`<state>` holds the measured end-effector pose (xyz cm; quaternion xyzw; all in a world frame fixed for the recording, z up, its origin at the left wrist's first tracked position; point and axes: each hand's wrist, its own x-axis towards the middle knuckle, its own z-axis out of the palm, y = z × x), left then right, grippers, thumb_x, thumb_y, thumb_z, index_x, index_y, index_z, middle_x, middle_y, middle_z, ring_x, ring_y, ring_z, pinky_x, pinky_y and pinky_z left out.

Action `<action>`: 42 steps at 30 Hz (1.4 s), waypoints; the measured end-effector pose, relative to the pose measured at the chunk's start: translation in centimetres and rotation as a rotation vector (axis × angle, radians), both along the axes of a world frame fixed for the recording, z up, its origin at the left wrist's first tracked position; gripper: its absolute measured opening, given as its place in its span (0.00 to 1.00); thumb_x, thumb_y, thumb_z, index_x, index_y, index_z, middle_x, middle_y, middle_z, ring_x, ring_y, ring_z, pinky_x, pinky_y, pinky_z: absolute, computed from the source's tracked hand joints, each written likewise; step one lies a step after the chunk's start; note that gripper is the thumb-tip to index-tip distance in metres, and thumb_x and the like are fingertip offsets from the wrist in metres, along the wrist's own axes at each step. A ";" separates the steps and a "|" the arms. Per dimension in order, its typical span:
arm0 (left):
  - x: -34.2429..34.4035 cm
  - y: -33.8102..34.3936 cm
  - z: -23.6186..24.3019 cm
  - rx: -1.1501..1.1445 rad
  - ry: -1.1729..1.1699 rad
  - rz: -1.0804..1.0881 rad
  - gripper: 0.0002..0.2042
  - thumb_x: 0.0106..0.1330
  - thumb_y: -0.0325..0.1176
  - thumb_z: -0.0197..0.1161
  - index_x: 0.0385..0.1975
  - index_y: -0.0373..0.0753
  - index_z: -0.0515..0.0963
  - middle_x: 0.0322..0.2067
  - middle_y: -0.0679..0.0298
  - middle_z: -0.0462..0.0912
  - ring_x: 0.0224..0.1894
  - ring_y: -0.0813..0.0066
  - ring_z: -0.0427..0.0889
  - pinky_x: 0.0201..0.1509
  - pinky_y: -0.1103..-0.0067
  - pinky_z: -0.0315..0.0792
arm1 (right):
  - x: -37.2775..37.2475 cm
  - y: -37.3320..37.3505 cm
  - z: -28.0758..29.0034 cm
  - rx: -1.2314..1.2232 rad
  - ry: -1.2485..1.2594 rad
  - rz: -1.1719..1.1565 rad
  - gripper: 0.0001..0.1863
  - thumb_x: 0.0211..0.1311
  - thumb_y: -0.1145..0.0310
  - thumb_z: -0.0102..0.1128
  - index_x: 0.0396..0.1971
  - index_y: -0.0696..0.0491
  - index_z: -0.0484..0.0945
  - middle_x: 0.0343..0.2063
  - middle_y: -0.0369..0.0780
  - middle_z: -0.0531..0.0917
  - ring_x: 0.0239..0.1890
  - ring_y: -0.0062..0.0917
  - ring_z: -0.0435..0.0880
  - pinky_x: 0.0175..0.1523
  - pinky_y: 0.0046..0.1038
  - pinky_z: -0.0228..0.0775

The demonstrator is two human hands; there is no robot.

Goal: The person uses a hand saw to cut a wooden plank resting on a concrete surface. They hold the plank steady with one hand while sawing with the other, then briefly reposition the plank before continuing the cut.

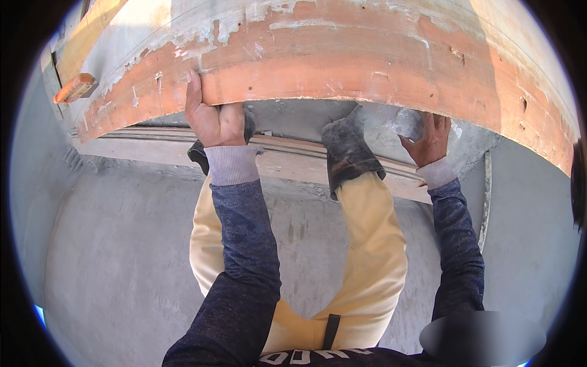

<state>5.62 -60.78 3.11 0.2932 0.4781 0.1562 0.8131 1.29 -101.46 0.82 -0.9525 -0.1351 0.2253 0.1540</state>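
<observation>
A large plywood panel (342, 73), worn orange along its near edge and smeared with grey-white residue, spans the upper part of the view. My left hand (217, 122) grips that near edge, thumb on the top face and fingers curled underneath. Further right, my right hand (429, 139) has its fingers hooked up under the same edge, its thumb spread to the left below the panel. The fingertips of both hands are hidden by the sheet.
Stacked boards (287, 156) lie across the grey floor (134, 244) beneath the panel. My dark boots (351, 150) stand among them. A timber piece with an orange end (76, 87) rests at the upper left. A thin strip (487, 202) lies right of my right arm.
</observation>
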 end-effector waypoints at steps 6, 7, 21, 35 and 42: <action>0.0 -0.4 -0.4 -0.093 0.006 0.009 0.23 0.72 0.35 0.62 0.63 0.34 0.66 0.60 0.52 0.75 0.64 0.55 0.73 0.69 0.54 0.68 | 2.5 1.7 -5.5 0.181 0.175 0.053 0.37 0.57 0.48 0.68 0.65 0.48 0.70 0.63 0.46 0.74 0.63 0.42 0.73 0.66 0.43 0.67; -0.2 -0.3 -0.3 -0.086 0.018 0.010 0.23 0.72 0.35 0.62 0.63 0.34 0.66 0.60 0.52 0.75 0.64 0.56 0.73 0.69 0.54 0.68 | 2.9 2.5 -5.7 0.191 0.241 0.049 0.34 0.61 0.49 0.64 0.64 0.48 0.71 0.61 0.45 0.75 0.62 0.41 0.74 0.65 0.42 0.68; -1.0 -0.5 -1.0 -0.309 0.006 0.203 0.23 0.67 0.31 0.68 0.60 0.37 0.70 0.56 0.58 0.78 0.61 0.62 0.75 0.69 0.57 0.68 | 4.8 7.2 12.3 0.093 0.151 0.196 0.32 0.54 0.77 0.68 0.63 0.52 0.74 0.62 0.49 0.73 0.63 0.49 0.73 0.65 0.48 0.67; -2.3 -0.2 -2.6 -0.495 -0.060 0.207 0.26 0.62 0.30 0.74 0.59 0.42 0.71 0.50 0.64 0.79 0.58 0.65 0.77 0.65 0.61 0.73 | 18.3 18.7 13.6 0.116 0.004 0.197 0.45 0.50 0.64 0.76 0.70 0.46 0.66 0.71 0.49 0.61 0.73 0.51 0.57 0.73 0.54 0.53; -0.9 -0.4 -1.1 -0.539 0.033 0.078 0.23 0.62 0.32 0.74 0.56 0.44 0.72 0.50 0.67 0.79 0.56 0.72 0.78 0.61 0.69 0.76 | 18.8 22.0 9.0 -0.234 0.122 0.439 0.66 0.40 0.46 0.81 0.78 0.39 0.46 0.79 0.49 0.38 0.79 0.52 0.33 0.75 0.66 0.35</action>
